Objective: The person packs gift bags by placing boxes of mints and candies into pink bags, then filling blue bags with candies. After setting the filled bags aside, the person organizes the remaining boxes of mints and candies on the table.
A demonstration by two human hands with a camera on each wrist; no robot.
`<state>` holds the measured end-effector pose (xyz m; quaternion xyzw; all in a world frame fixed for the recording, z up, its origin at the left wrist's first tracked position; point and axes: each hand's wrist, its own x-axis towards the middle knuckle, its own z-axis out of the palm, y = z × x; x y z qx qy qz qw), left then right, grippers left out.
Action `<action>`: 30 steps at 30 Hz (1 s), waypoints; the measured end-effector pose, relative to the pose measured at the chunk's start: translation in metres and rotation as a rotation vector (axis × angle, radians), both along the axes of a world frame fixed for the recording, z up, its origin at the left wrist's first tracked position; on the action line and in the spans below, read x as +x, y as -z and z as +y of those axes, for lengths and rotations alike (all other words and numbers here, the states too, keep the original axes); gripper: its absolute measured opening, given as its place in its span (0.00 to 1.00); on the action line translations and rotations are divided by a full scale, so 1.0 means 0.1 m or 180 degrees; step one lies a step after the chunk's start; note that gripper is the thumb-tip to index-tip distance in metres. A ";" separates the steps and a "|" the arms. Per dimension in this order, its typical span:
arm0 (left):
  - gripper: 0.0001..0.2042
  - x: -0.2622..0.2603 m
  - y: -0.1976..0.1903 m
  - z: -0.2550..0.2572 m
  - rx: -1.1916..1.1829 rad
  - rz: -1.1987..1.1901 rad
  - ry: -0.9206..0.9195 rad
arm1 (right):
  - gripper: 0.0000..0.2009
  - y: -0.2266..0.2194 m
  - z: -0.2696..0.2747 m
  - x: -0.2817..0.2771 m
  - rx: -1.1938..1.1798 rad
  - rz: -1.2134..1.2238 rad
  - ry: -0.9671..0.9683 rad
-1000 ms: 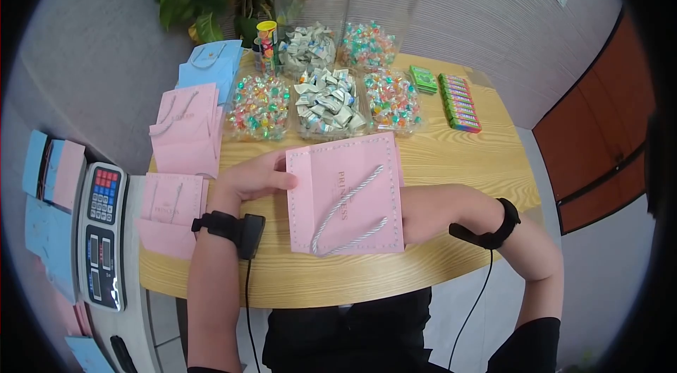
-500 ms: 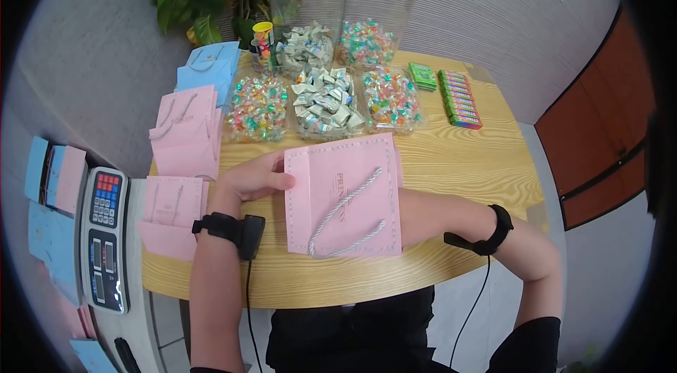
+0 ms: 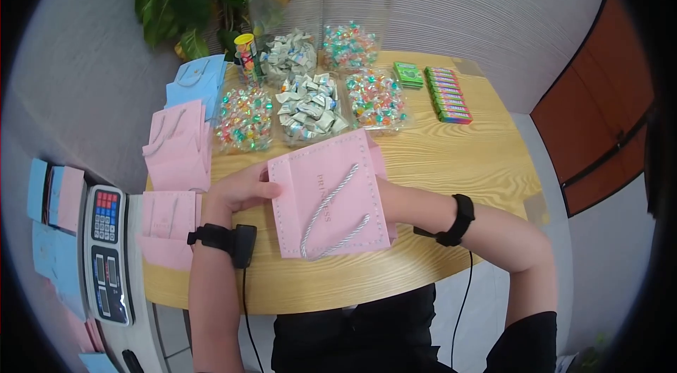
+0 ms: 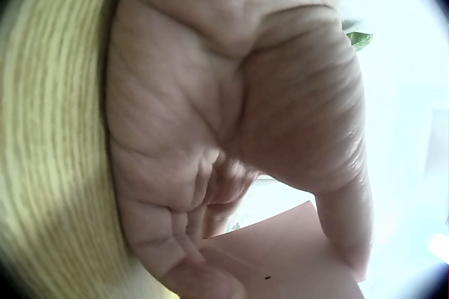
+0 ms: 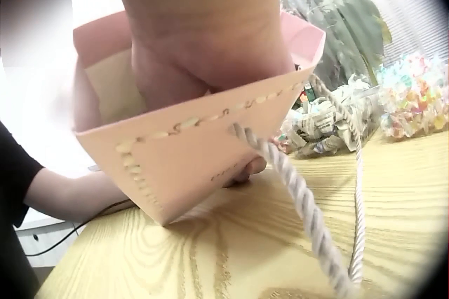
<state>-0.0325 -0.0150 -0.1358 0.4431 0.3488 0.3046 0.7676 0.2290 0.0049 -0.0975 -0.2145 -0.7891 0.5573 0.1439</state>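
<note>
A pink paper gift bag [image 3: 331, 197] with "PRINCESS" lettering lies on its side on the table, its mouth toward the right and its white rope handles [image 5: 305, 208] hanging from the rim. My left hand [image 3: 243, 188] grips it near the base, thumb on the upper face and fingers underneath. Through the mouth reaches my right hand [image 5: 203, 46], sunk in up to about the wrist. The bag wall hides the right fingers, and I cannot tell what they hold.
Behind the bag stand clear tubs of colourful wrapped candies [image 3: 243, 119] and white-wrapped sweets [image 3: 310, 106]. A row of candy packs [image 3: 448, 96] lies at the right. More pink bags [image 3: 178, 147] and blue bags [image 3: 196, 87] line the left edge, beside a scale [image 3: 107, 253].
My right arm has pushed further into the bag, and the bag has turned slightly. My left hand keeps its grip. The head view has shifted a little.
</note>
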 end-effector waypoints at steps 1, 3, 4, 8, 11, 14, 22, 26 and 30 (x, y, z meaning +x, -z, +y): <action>0.47 0.00 0.01 0.00 -0.0014 -0.0003 -0.0014 | 0.15 0.02 -0.01 -0.03 0.0007 0.0001 0.0036; 0.49 0.01 0.00 0.00 -0.0031 0.0050 -0.0058 | 0.15 0.12 -0.04 -0.07 -0.2454 0.0879 0.0522; 0.50 0.01 -0.01 -0.01 -0.0057 0.0104 -0.0139 | 0.15 0.20 -0.03 -0.08 -0.2453 0.0891 0.0539; 0.51 0.02 -0.02 -0.01 0.0008 0.0050 -0.0100 | 0.16 0.38 0.03 -0.06 0.0531 0.0575 0.0262; 0.50 0.03 -0.01 0.00 0.0029 0.0065 -0.0064 | 0.17 0.24 0.07 -0.04 0.1176 0.0025 0.0274; 0.50 0.01 0.01 0.00 -0.0058 0.0103 -0.0157 | 0.16 0.24 0.09 -0.04 0.1471 -0.0203 0.0166; 0.43 0.02 -0.02 -0.01 -0.0089 0.0020 -0.0130 | 0.14 0.34 0.05 -0.11 0.0330 0.0944 0.0239; 0.49 0.00 0.01 -0.01 -0.0088 0.0159 -0.0179 | 0.12 0.47 0.11 -0.14 0.0083 0.1062 0.0178; 0.49 0.01 0.02 0.00 -0.0053 0.0090 -0.0193 | 0.12 0.36 0.01 -0.15 -0.1396 0.1325 0.0332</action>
